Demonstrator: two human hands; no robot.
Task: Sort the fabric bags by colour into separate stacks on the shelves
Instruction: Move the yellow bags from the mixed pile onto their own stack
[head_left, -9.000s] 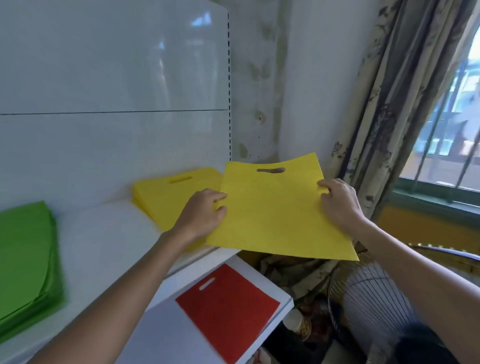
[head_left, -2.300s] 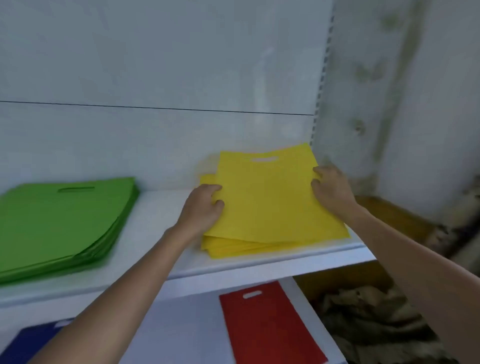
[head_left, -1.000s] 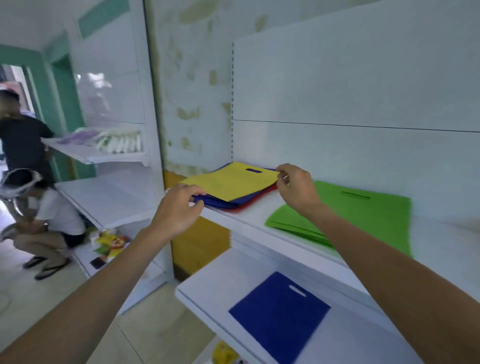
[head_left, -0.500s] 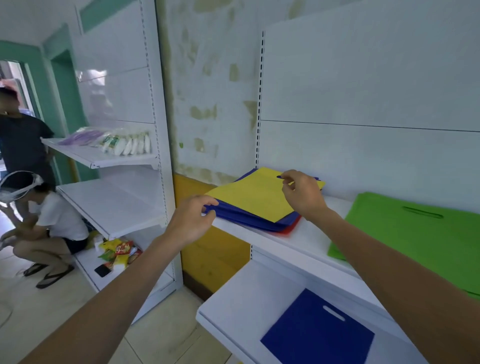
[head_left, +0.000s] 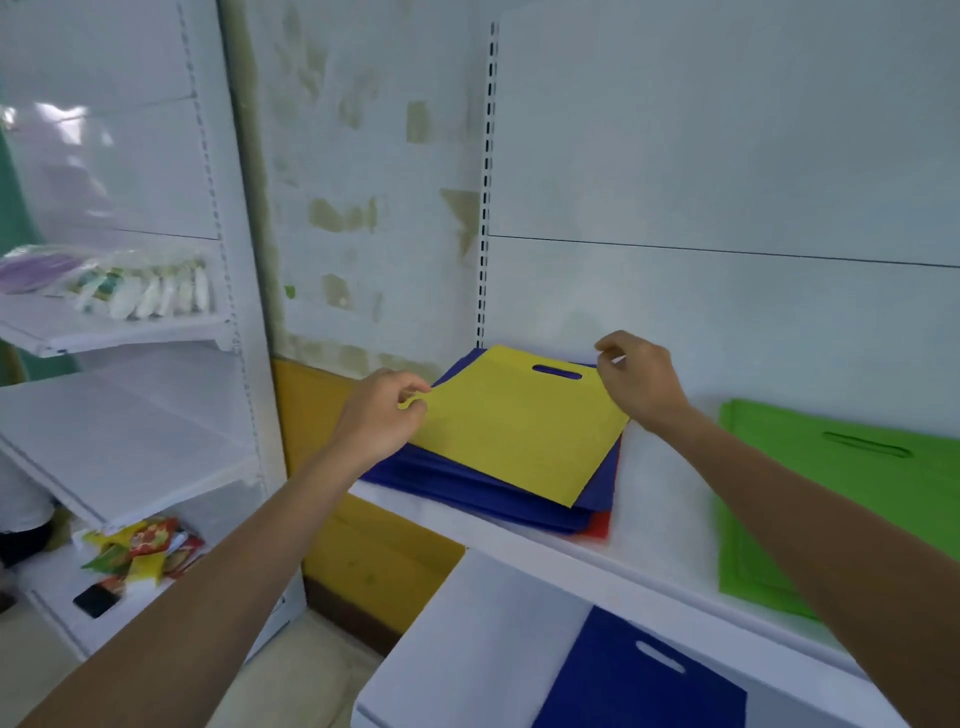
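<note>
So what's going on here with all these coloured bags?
A person is sorting fabric bags by colour. The left hand and right hand each pinch a corner of the yellow bag lying on top of a mixed pile, with blue bags and a red bag beneath it. A green stack sits further right on the same shelf, and a single blue bag lies on the shelf below.

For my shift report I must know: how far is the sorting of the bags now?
Done, it seems: a green stack lies apart on the upper shelf, and one blue bag on the lower shelf. In hand: the left hand and right hand pinch the yellow bag on top of the mixed pile. Left: the blue bags and a red bag under it need sorting.
</note>
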